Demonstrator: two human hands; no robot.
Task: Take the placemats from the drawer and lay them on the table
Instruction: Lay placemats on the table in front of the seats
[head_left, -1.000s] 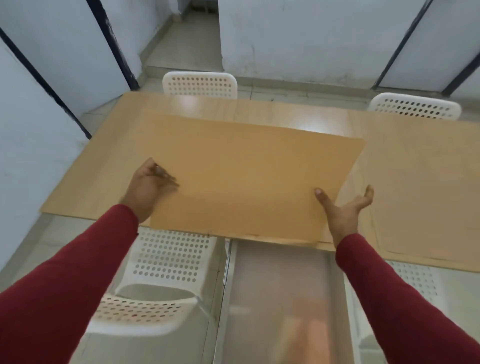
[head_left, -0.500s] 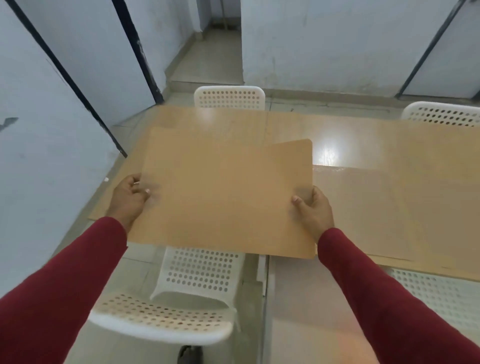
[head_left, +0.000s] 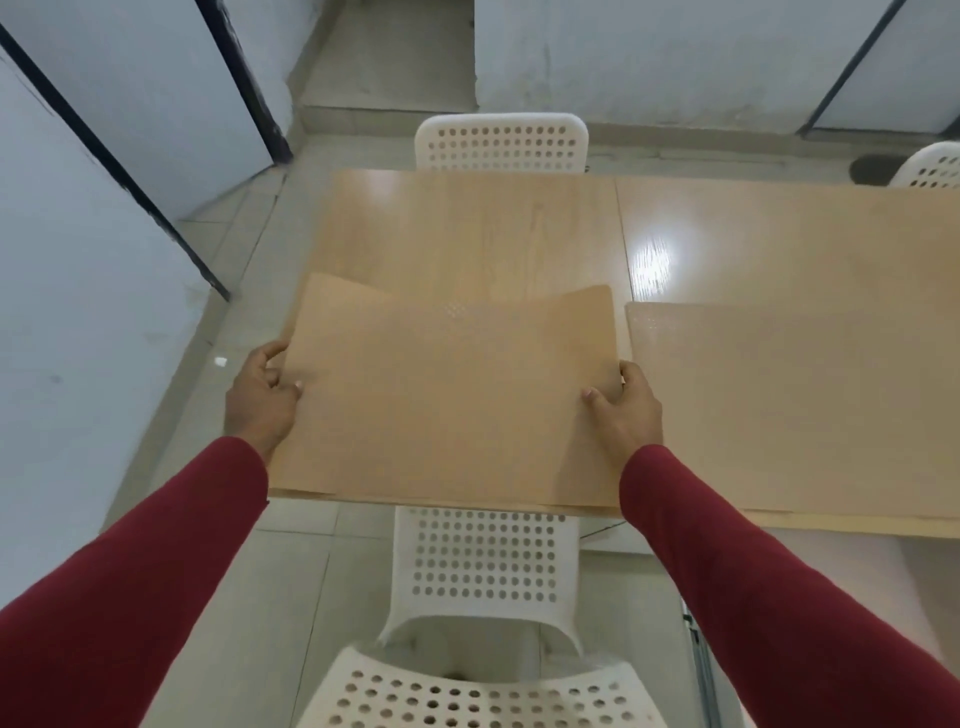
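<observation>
counting two tan placemats, thin, flexible, finely dotted rectangles with rounded corners: one placemat (head_left: 447, 405) sags between my hands over the wooden table (head_left: 467, 228), its second placemat (head_left: 789, 410) lying flat beyond my right hand (head_left: 626, 410). my left hand (head_left: 260, 402) and right pinch opposite edges, thumbs on top. three white perforated plastic chairs (head_left: 483, 566) surround us.
</observation>
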